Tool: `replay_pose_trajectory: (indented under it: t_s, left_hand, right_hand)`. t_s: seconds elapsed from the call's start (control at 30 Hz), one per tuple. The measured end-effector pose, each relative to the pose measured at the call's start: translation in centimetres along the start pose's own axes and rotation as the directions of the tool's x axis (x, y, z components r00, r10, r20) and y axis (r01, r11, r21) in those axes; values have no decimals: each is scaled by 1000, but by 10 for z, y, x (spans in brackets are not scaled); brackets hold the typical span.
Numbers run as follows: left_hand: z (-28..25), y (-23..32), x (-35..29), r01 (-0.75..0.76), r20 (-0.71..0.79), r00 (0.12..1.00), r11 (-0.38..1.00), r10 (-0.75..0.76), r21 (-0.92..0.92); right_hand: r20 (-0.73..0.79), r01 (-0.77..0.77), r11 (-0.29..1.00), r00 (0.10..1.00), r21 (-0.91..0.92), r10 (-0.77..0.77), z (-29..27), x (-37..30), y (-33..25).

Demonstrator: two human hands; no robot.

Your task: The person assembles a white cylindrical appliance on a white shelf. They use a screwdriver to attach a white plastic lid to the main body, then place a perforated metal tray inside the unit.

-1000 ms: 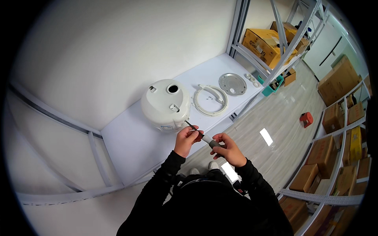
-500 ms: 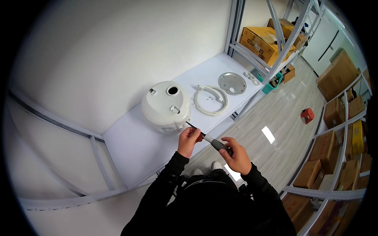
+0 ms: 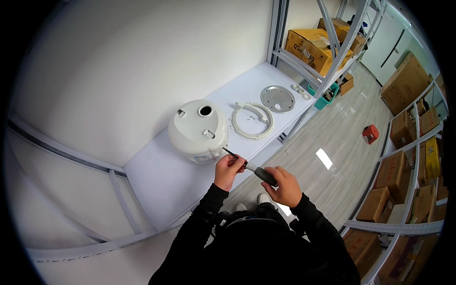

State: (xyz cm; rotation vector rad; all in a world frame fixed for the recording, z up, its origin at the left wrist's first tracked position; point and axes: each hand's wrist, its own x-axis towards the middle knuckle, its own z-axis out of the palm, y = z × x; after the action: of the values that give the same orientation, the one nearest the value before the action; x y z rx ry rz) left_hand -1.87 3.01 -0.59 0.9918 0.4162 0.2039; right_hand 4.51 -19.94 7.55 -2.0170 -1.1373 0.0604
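Observation:
A screwdriver with a thick grey-and-white handle (image 3: 259, 173) slants between my hands, its dark shaft reaching up to the left. My right hand (image 3: 284, 186) is closed round the handle's grey end. With pinched fingers, my left hand (image 3: 227, 173) steadies the shaft near the white collar. The tip meets the lower right side of a white rounded appliance housing (image 3: 190, 130), which has a round dark hole on top; whether it sits in a screw is too small to tell. A white ring-shaped part (image 3: 236, 124) and a perforated metal disc (image 3: 278, 98) lie beyond the housing.
The white shelf top (image 3: 156, 185) runs along the wall, with small white round pieces (image 3: 299, 90) at its far end. Metal uprights (image 3: 343, 56) and a yellow carton (image 3: 308, 47) stand beyond. A red object (image 3: 370, 134) sits on the floor, near shelves of brown cartons (image 3: 393, 175).
My right hand has closed its fingers round the handle, where they were looser and more spread before. The view has shifted slightly; the left hand keeps its pinch.

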Motion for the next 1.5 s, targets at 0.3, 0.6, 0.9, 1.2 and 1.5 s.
replay_pose_trajectory:
  t_s: [0.3, 0.6, 0.9, 1.2, 1.5]
  left_hand:
    - [-3, 4, -5, -27, 122, 992, 1000, 27, -4]
    - [-2, 5, -4, -52, 180, 983, 997, 42, 52]
    - [-1, 3, 0, -13, 204, 979, 998, 1, 60]
    - [0, 0, 3, -54, 182, 982, 998, 49, 25]
    - [0, 4, 1, -50, 204, 979, 995, 31, 87]
  right_hand:
    - [546, -654, 201, 734, 730, 404, -5, 10, 2]
    - [239, -412, 815, 909, 406, 341, 9, -7, -2]
    - [156, -300, 890, 953, 343, 261, 9, -6, -8]
    - [155, -322, 866, 946, 382, 284, 10, -4, -8]
    - [175, -345, 849, 938, 400, 299, 8, -5, -9]
